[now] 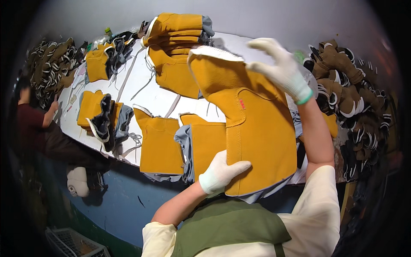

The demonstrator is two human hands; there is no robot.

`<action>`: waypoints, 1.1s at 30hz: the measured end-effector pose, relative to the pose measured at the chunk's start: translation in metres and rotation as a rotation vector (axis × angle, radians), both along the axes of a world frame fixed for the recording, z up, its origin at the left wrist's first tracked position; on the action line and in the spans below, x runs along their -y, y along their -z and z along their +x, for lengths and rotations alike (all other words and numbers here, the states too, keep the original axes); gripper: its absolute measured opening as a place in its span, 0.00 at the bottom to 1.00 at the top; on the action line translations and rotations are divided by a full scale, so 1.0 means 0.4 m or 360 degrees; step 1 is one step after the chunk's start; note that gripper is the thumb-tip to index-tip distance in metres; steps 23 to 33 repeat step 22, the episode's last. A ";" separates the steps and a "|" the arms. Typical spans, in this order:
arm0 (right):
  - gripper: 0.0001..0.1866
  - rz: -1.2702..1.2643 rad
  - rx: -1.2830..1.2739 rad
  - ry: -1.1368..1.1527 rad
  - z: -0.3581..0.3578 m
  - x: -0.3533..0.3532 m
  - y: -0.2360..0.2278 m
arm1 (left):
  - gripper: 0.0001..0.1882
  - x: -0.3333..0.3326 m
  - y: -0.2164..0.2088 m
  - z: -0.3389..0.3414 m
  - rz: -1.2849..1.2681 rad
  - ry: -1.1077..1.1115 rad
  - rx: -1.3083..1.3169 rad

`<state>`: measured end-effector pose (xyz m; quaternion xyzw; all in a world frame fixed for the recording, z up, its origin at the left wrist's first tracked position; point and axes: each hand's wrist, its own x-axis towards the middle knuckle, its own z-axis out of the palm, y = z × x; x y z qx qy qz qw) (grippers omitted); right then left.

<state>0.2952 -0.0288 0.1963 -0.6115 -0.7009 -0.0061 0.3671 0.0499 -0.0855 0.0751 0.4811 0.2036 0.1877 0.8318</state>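
Note:
A large yellow leather boot upper [263, 141] is held up in front of me, its toe edge with white stitching at the top and grey lining showing along its lower rim. My left hand [223, 172], in a white glove, grips it at the lower left edge, thumb on the front and fingers hidden behind. Beside its upper right part my right hand [276, 64], also gloved, is raised with fingers spread, slightly blurred; it holds nothing. Just left of the held upper, another yellow upper [209, 145] and a further one [160, 145] lie on the white table [137, 92].
A stack of yellow uppers [177, 32] stands at the back, with smaller groups [97, 64] at the left. Brown uppers [344, 81] are heaped at the right and brown pieces [53, 64] far left. Another person [36, 115] sits at the left edge near a crate [77, 244].

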 end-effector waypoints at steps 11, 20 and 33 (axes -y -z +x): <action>0.30 -0.0275 -0.2336 -0.0046 0.320 0.513 0.391 | 0.19 0.033 -0.010 0.085 0.0421 0.0305 -0.0014; 0.30 0.0134 -0.2808 -0.0065 0.194 0.642 0.474 | 0.25 -0.070 -0.058 0.137 0.0554 0.0813 -0.0185; 0.39 0.0171 -0.2710 -0.0074 0.127 0.610 0.485 | 0.28 -0.162 -0.084 0.121 0.0916 0.0782 -0.0160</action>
